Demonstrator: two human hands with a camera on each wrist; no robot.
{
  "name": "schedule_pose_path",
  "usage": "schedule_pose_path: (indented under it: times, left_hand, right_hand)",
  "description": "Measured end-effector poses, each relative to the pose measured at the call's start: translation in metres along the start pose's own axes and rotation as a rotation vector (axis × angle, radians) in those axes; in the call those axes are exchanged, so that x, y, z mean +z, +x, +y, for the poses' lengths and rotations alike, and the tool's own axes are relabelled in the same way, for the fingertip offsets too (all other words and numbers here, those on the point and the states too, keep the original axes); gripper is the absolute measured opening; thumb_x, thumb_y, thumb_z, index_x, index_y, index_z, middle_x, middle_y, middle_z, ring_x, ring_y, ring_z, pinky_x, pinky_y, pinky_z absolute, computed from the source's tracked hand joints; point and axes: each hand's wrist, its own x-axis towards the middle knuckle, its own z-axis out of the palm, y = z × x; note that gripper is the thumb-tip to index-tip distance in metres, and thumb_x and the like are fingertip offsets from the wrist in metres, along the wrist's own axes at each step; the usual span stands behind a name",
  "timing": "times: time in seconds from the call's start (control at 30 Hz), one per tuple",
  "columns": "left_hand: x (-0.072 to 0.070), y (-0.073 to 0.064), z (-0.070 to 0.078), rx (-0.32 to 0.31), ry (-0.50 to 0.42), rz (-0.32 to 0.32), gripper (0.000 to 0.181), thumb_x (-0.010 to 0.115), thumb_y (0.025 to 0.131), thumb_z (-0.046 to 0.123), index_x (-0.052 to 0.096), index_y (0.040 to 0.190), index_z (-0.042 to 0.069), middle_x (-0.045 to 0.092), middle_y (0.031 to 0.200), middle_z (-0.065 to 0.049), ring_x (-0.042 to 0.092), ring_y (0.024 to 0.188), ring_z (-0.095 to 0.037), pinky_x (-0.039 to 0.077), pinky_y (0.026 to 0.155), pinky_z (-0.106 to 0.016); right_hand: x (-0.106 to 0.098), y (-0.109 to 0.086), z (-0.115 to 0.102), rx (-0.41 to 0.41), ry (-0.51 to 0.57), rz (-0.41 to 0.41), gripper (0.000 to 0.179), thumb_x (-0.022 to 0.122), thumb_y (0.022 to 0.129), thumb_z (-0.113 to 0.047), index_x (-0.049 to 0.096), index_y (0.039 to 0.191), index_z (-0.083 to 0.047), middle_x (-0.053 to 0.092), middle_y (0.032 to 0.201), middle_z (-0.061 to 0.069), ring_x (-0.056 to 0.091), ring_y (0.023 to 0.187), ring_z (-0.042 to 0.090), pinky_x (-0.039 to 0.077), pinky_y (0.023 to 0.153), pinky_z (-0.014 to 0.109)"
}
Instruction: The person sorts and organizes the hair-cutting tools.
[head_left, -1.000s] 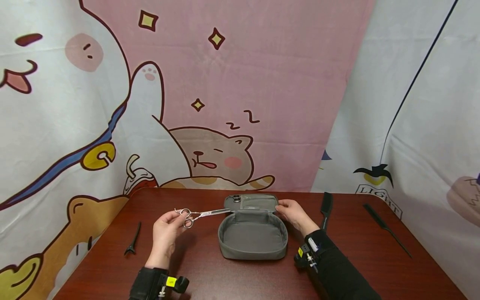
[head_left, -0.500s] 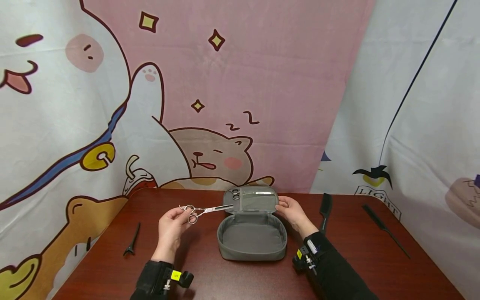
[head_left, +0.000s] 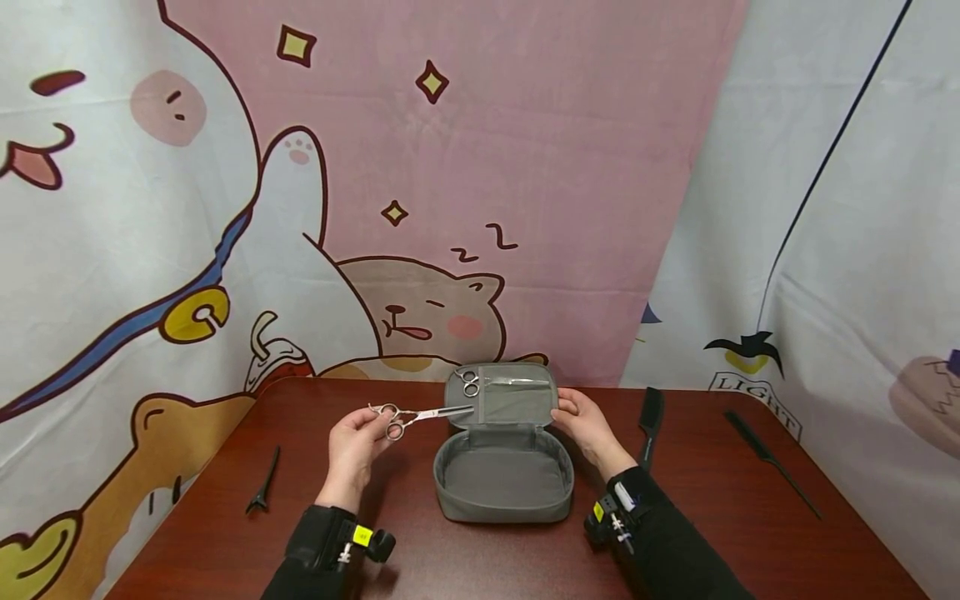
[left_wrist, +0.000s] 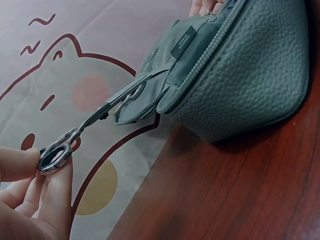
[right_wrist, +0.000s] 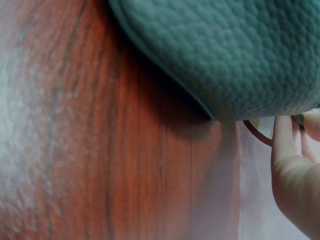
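Observation:
My left hand [head_left: 352, 454] pinches a pair of silver hairdressing scissors [head_left: 420, 415] by the finger rings. The blades point right, their tips in front of the left part of the lid [head_left: 517, 404] of a grey zip case [head_left: 504, 510]. In the left wrist view, the scissors [left_wrist: 92, 117] slant up towards the lid. A second pair of scissors [head_left: 470, 383] sits at the lid's left side, only its rings showing. My right hand [head_left: 588, 429] grips the lid's right edge between thumb and fingers, holding it raised. The case's lower half stands open with a bare floor.
A dark hair clip [head_left: 262, 483] lies on the table [head_left: 405, 550] at the left. To the right are a wide black comb [head_left: 652, 417] and a thin-handled black comb [head_left: 765, 450]. A printed cloth [head_left: 585, 208] hangs behind the table's far edge.
My left hand has moved right and slightly up with the scissors, bringing the tips further across the lid. The lid has tilted more upright in my right hand.

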Motion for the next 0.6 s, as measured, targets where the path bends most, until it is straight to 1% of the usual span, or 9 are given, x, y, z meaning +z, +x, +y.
schedule_pose_path:
  times: [0.13, 0.33, 0.47, 0.6]
  left_hand:
    - [0.0022, 0.0024, -0.0012, -0.003, 0.006, 0.006, 0.013, 0.068, 0.089, -0.007, 0.061, 0.08, -0.001, 0.066, 0.085, -0.005, 0.069, 0.064, -0.013, 0.058, 0.064, -0.03]
    - [0.0038, 0.0041, -0.0022, -0.009, -0.024, 0.011, 0.016, 0.069, 0.087, -0.01, 0.061, 0.077, 0.001, 0.066, 0.083, -0.004, 0.068, 0.063, -0.015, 0.058, 0.063, -0.031]
    - [0.0044, 0.0043, -0.0015, -0.012, -0.003, 0.01, 0.015, 0.068, 0.088, -0.01, 0.061, 0.077, 0.0, 0.067, 0.085, -0.006, 0.069, 0.063, -0.015, 0.058, 0.063, -0.031]
    - [0.0044, 0.004, 0.0012, -0.009, 0.014, 0.02, 0.015, 0.068, 0.088, -0.009, 0.061, 0.078, 0.0, 0.067, 0.085, -0.006, 0.07, 0.063, -0.016, 0.058, 0.062, -0.031]
  right_hand:
    - [0.0007, -0.0013, -0.0006, -0.012, -0.003, 0.015, 0.042, 0.055, 0.095, 0.009, 0.045, 0.136, 0.012, 0.06, 0.119, 0.025, 0.062, 0.093, 0.013, 0.053, 0.081, 0.024]
    - [0.0017, -0.0012, -0.0004, -0.034, -0.008, 0.021, 0.043, 0.055, 0.095, 0.01, 0.045, 0.137, 0.012, 0.06, 0.118, 0.025, 0.061, 0.091, 0.011, 0.052, 0.08, 0.023]
    - [0.0019, -0.002, -0.0015, -0.037, -0.01, 0.03, 0.043, 0.055, 0.095, 0.01, 0.046, 0.137, 0.01, 0.063, 0.112, 0.02, 0.06, 0.088, 0.009, 0.052, 0.08, 0.023]
    - [0.0018, -0.0025, -0.0034, -0.041, -0.009, 0.031, 0.043, 0.055, 0.095, 0.011, 0.047, 0.137, 0.008, 0.063, 0.106, 0.013, 0.061, 0.087, 0.009, 0.052, 0.082, 0.027]
